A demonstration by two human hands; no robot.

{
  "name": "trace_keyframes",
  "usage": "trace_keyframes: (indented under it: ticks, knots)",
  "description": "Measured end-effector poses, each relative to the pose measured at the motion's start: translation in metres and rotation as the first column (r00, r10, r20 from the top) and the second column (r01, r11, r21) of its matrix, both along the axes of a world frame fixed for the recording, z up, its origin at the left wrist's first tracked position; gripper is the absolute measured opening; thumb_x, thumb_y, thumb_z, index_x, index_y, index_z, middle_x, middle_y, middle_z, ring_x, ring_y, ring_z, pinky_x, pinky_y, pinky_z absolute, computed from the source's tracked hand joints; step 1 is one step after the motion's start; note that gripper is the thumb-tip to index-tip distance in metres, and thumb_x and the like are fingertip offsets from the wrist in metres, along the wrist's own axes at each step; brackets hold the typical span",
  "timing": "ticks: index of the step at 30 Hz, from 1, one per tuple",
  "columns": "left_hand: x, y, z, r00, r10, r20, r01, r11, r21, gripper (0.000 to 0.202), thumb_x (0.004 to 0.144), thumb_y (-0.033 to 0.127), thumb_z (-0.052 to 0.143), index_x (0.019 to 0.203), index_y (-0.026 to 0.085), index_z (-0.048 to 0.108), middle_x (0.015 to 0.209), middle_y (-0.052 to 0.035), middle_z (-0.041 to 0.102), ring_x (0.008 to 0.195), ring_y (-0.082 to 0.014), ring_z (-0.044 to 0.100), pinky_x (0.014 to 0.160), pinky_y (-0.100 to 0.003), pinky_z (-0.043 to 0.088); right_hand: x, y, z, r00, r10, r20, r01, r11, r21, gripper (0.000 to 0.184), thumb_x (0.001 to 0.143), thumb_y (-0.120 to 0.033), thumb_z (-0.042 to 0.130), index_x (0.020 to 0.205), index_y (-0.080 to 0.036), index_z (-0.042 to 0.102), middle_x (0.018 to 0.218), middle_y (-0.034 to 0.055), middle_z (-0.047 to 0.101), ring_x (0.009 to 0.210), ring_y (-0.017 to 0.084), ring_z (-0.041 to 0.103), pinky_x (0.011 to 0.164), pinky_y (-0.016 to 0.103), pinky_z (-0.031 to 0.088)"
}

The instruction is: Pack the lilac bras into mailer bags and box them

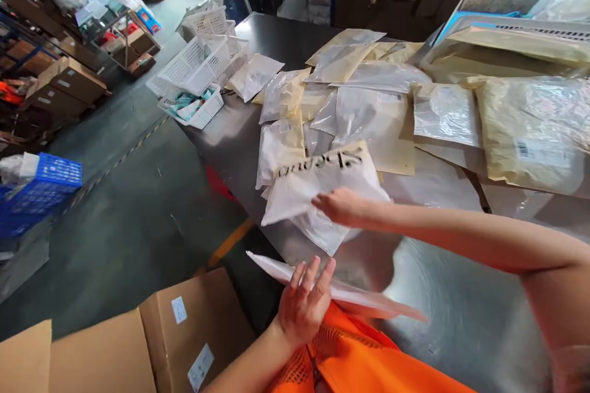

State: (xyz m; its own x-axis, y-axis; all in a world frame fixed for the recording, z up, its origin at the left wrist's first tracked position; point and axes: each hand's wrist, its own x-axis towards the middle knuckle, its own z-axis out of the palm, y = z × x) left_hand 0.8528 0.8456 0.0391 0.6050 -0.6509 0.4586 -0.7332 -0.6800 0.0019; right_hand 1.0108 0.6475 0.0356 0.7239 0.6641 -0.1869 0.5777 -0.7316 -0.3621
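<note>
My right hand [340, 206] is closed at the near part of a white bag [318, 181] with large dark lettering that appears upside down. Its fingertips are partly hidden, and the bag lies tilted over other clear-wrapped packets [325, 230]. Nearer my body, my left hand [304, 304] rests with fingers stretched out and slightly spread against a flat white packet [359, 298]. That packet is seen almost edge-on, between the metal table [437, 295] and my orange garment [359, 350]. The left thumb is hard to make out.
Many flat packets [369, 116] cover the table's far side. A bulky yellowish bag [530, 135] lies at right, near a grey crate [544, 27]. White baskets [198, 64] stand at the far left corner. Below the table's left edge is an open cardboard box [184, 325]; a blue crate [55, 178] is farther left.
</note>
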Motion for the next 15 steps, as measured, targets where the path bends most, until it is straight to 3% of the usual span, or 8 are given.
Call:
trace_keyframes:
  ticks: [2, 4, 5, 7, 9, 10, 12, 15]
  knots:
    - [0.003, 0.005, 0.002, 0.999, 0.049, -0.017, -0.048, 0.999, 0.015, 0.016, 0.086, 0.009, 0.057, 0.087, 0.019, 0.069, 0.126, -0.0072, 0.065, 0.120, -0.0283, 0.055, 0.097, -0.042, 0.046, -0.042, 0.006, 0.010, 0.965, 0.201, -0.167, -0.194, 0.979, 0.060, 0.015, 0.089, -0.015, 0.052, 0.091, -0.016, 0.067, 0.075, 0.0045, 0.062, 0.051, 0.009, 0.042, 0.054, 0.024, 0.030]
    - [0.000, 0.009, -0.001, 0.995, 0.030, -0.097, -0.028, 0.999, 0.021, 0.017, 0.086, 0.010, 0.056, 0.075, 0.019, 0.065, 0.102, -0.0094, 0.070, 0.095, -0.0244, 0.064, 0.079, -0.038, 0.051, -0.059, 0.007, 0.013, 0.889, 0.334, -0.315, -0.306, 0.942, 0.135, 0.016, 0.091, -0.028, 0.058, 0.082, -0.019, 0.069, 0.068, 0.0001, 0.060, 0.049, 0.007, 0.043, 0.051, 0.020, 0.031]
    - [-0.004, 0.011, -0.003, 0.992, -0.012, -0.125, 0.014, 1.000, 0.012, 0.020, 0.085, 0.010, 0.056, 0.068, 0.019, 0.062, 0.083, -0.0075, 0.068, 0.078, -0.0203, 0.063, 0.066, -0.035, 0.049, -0.057, 0.009, 0.010, 0.877, 0.303, -0.373, -0.268, 0.953, 0.142, 0.024, 0.094, -0.035, 0.057, 0.080, -0.019, 0.069, 0.066, -0.0006, 0.060, 0.050, 0.007, 0.046, 0.052, 0.019, 0.033]
    - [-0.018, 0.013, -0.008, 0.982, -0.131, -0.134, 0.129, 0.991, -0.025, 0.019, 0.082, 0.011, 0.057, 0.066, 0.021, 0.059, 0.057, -0.0005, 0.051, 0.052, -0.0144, 0.050, 0.048, -0.030, 0.036, -0.042, 0.020, -0.007, 0.905, 0.091, -0.416, -0.065, 0.995, 0.076, 0.033, 0.098, -0.038, 0.050, 0.083, -0.016, 0.070, 0.072, 0.0016, 0.062, 0.058, 0.007, 0.053, 0.058, 0.017, 0.040]
    - [-0.034, 0.012, -0.011, 0.975, -0.190, -0.119, 0.185, 0.981, -0.054, 0.013, 0.083, 0.015, 0.059, 0.084, 0.026, 0.065, 0.052, 0.0029, 0.043, 0.046, -0.0136, 0.043, 0.044, -0.030, 0.029, -0.026, 0.041, -0.033, 0.927, -0.161, -0.340, 0.161, 0.987, -0.029, 0.032, 0.099, -0.036, 0.049, 0.094, -0.011, 0.068, 0.090, 0.0083, 0.064, 0.072, 0.010, 0.058, 0.069, 0.021, 0.045]
    - [-0.042, 0.011, -0.012, 0.976, -0.183, -0.121, 0.177, 0.983, -0.054, 0.019, 0.084, 0.017, 0.059, 0.098, 0.028, 0.066, 0.052, 0.0037, 0.043, 0.045, -0.0137, 0.042, 0.044, -0.030, 0.029, -0.021, 0.054, -0.048, 0.932, -0.224, -0.284, 0.214, 0.975, -0.066, 0.030, 0.098, -0.036, 0.052, 0.101, -0.009, 0.065, 0.099, 0.0108, 0.063, 0.079, 0.012, 0.059, 0.074, 0.024, 0.047]
    - [-0.053, 0.008, -0.013, 0.985, -0.105, -0.139, 0.104, 0.994, -0.018, 0.024, 0.082, 0.014, 0.059, 0.104, 0.022, 0.065, 0.053, 0.0034, 0.046, 0.044, -0.0137, 0.043, 0.043, -0.031, 0.030, -0.019, 0.080, -0.076, 0.937, -0.265, -0.227, 0.243, 0.963, -0.118, 0.032, 0.094, -0.037, 0.060, 0.108, -0.008, 0.061, 0.106, 0.0116, 0.061, 0.088, 0.015, 0.059, 0.082, 0.030, 0.050]
    - [-0.061, 0.009, -0.016, 0.990, 0.014, -0.140, -0.006, 0.998, 0.058, 0.013, 0.072, 0.003, 0.056, 0.072, 0.017, 0.057, 0.051, 0.0017, 0.044, 0.043, -0.0138, 0.042, 0.042, -0.031, 0.029, -0.024, 0.105, -0.100, 0.948, -0.246, -0.202, 0.231, 0.968, -0.094, 0.026, 0.096, -0.037, 0.059, 0.101, -0.011, 0.061, 0.099, 0.0073, 0.061, 0.089, 0.013, 0.059, 0.084, 0.031, 0.052]
